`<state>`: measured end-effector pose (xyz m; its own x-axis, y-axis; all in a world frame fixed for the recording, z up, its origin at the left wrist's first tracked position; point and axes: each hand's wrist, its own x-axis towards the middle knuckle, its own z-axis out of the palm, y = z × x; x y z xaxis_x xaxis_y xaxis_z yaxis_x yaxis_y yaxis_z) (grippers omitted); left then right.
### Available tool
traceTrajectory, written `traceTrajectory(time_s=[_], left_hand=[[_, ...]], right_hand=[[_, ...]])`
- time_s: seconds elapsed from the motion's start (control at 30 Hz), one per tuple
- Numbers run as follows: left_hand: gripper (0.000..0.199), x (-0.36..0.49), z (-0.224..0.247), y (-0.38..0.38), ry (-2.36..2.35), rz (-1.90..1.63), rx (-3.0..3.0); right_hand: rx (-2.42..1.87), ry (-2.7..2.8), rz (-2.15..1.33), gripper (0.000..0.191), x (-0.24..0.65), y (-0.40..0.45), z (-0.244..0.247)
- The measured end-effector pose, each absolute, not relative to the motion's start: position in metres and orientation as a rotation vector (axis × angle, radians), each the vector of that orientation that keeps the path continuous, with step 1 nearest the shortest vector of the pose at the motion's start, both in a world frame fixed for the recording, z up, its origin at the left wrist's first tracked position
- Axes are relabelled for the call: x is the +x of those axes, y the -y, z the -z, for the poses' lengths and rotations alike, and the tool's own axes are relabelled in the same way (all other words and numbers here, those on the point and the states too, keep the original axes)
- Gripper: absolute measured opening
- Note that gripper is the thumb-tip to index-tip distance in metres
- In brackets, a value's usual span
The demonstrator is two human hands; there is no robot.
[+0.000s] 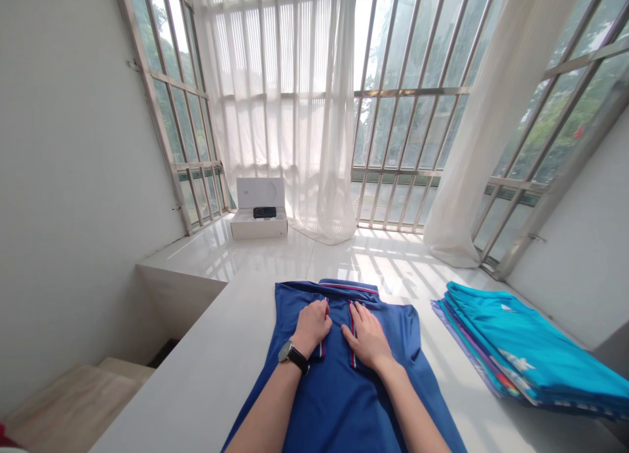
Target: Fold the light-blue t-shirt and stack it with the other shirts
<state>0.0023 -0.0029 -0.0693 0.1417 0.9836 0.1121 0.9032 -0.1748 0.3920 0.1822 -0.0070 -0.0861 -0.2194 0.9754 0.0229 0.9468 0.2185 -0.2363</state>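
Pressing my open left hand [310, 328] and open right hand [367, 338] flat on blue polo shirt [339, 400] | risk: dragging palms skews placket [338, 338] | turquoise clothes stack [521, 348] right of hands, sliding if bumped

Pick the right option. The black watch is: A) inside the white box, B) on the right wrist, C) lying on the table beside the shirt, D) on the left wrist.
D. The black watch sits on the wrist of the left hand, which rests on the blue polo.
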Motion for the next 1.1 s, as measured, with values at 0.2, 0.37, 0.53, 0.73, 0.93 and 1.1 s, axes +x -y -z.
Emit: traceTrajectory(time_s=[0.2, 0.37, 0.53, 0.73, 0.93, 1.1], left_hand=[[0.019, 0.003, 0.069, 0.003, -1.854, -0.500, 2.185], [0.018, 0.003, 0.067, 0.003, -1.859, -0.480, 2.178], [0.018, 0.003, 0.065, 0.004, -1.862, -0.465, 2.176], [0.019, 0.003, 0.065, 0.005, -1.844, -0.470, 2.187], [0.021, 0.000, 0.060, 0.005, -1.764, -0.493, 2.200], [0.024, -0.014, 0.048, 0.009, -1.627, -0.503, 2.222]], right_hand=[[-1.844, 2.313, -0.251, 0.072, 0.182, 0.007, 0.086], [-1.845, 2.316, -0.256, 0.072, 0.182, 0.007, 0.086], [-1.842, 2.312, -0.261, 0.072, 0.182, 0.007, 0.086], [-1.834, 2.312, -0.258, 0.073, 0.182, 0.007, 0.086], [-1.832, 2.304, -0.261, 0.072, 0.182, 0.007, 0.088], [-1.815, 2.284, -0.239, 0.071, 0.182, 0.007, 0.088]])
